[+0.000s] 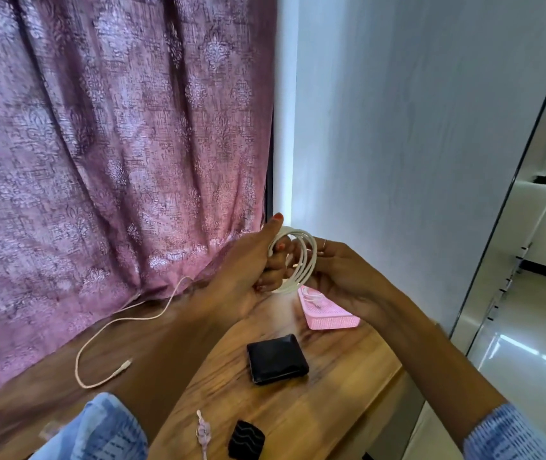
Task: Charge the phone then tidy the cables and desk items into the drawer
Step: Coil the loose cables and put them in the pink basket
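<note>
Wooden desk (pixel 298 413) by pink curtain (pixel 99 144): left hand (pixel 248 270) and right hand (pixel 341 273) both gripping coiled white cable (pixel 310 257) above pink rectangular case (pixel 328 313).

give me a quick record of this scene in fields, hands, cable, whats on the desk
left hand: left hand holds the coiled white cable, loops wound round its fingers
right hand: right hand pinches the coil's right side
loose cable: pale pink cable trails over the wooden desk, plug end lying free
desk items: black leather wallet at centre; pink textured case behind it with a small white cable on top; black wavy-patterned block and pale knotted cord at the near edge
backdrop: pink patterned curtain
drawer: not in view
</note>
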{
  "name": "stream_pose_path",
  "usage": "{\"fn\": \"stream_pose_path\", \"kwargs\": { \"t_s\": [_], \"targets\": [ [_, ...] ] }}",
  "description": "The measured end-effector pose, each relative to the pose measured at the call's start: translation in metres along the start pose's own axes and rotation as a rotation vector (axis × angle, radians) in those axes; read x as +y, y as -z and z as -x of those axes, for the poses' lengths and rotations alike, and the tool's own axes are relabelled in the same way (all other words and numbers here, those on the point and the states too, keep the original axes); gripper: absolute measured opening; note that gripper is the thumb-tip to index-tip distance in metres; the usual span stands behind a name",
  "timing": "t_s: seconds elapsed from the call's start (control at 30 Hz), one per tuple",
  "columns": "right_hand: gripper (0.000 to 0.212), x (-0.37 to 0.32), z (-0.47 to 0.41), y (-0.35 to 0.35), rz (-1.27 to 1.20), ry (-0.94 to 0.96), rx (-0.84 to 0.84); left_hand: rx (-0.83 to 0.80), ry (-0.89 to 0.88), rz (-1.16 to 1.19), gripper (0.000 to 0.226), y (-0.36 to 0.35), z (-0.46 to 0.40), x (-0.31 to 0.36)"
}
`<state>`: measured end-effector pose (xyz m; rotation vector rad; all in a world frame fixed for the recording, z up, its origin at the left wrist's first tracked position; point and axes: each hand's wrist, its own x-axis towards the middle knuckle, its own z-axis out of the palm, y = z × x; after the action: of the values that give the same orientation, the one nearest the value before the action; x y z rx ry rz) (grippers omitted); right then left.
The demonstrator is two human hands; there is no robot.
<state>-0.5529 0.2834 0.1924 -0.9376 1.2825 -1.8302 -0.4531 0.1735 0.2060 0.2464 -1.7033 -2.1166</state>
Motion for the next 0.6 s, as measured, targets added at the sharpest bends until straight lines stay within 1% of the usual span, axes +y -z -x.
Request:
{"fn": "stream_pose_path", "kwargs": {
  "t_s": [0.1, 0.23, 0.3, 0.37, 0.43, 0.5, 0.53, 0.57, 0.6],
  "targets": [
    [0.023, 0.003, 0.002, -0.001, -0.029, 0.000, -0.006, 0.168, -0.120, -0.234, 0.046, 0.002, -0.005, -0.004],
    [0.020, 0.016, 0.001, -0.004, -0.120, 0.013, 0.038, 0.296, -0.270, -0.426, 0.052, 0.007, -0.011, -0.017],
    [0.021, 0.024, 0.001, -0.006, -0.223, -0.012, 0.036, 0.330, -0.294, -0.473, 0.059, 0.011, -0.017, -0.025],
    [0.022, 0.034, 0.001, -0.006, -0.304, -0.057, 0.053, 0.358, -0.285, -0.502, 0.061, 0.014, -0.022, -0.036],
    [0.027, 0.043, 0.003, -0.006, -0.416, -0.127, 0.079, 0.415, -0.303, -0.603, 0.059, 0.017, -0.024, -0.047],
    [0.030, 0.052, 0.003, -0.006, -0.511, -0.179, 0.080, 0.450, -0.359, -0.680, 0.052, 0.019, -0.024, -0.055],
    [0.034, 0.056, 0.003, -0.007, -0.514, -0.182, 0.083, 0.466, -0.380, -0.706, 0.048, 0.019, -0.024, -0.059],
    [0.033, 0.060, 0.003, -0.008, -0.473, -0.181, 0.087, 0.477, -0.408, -0.726, 0.045, 0.020, -0.025, -0.063],
    [0.026, 0.063, 0.003, -0.010, -0.396, -0.173, 0.114, 0.485, -0.433, -0.748, 0.044, 0.020, -0.026, -0.066]
  ]
}}
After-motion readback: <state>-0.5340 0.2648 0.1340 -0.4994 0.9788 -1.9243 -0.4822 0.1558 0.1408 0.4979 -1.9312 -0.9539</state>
